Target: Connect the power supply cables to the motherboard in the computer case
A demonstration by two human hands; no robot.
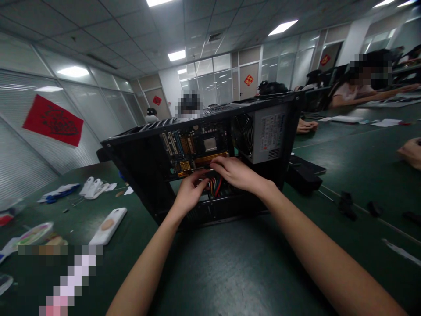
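A black computer case (131, 164) stands on the table with its side open towards me. Inside it are a motherboard (197, 147) with a square metal-topped chip, and a grey power supply (270, 136) at the upper right. My left hand (190, 191) reaches into the lower part, thumb and fingers closed around a bundle of coloured wires (216, 186). Just above and to the right, my right hand (235, 172) has its fingers bent together at the board's lower edge. Whatever its fingertips grip is hidden.
On the green table (237, 263) at left lie a white phone (110, 226), white connectors (92, 188) and packets. A black box-like object (302, 177) and small dark parts (347, 205) are at right. Another person's hand (411, 152) rests at the right edge; people sit beyond.
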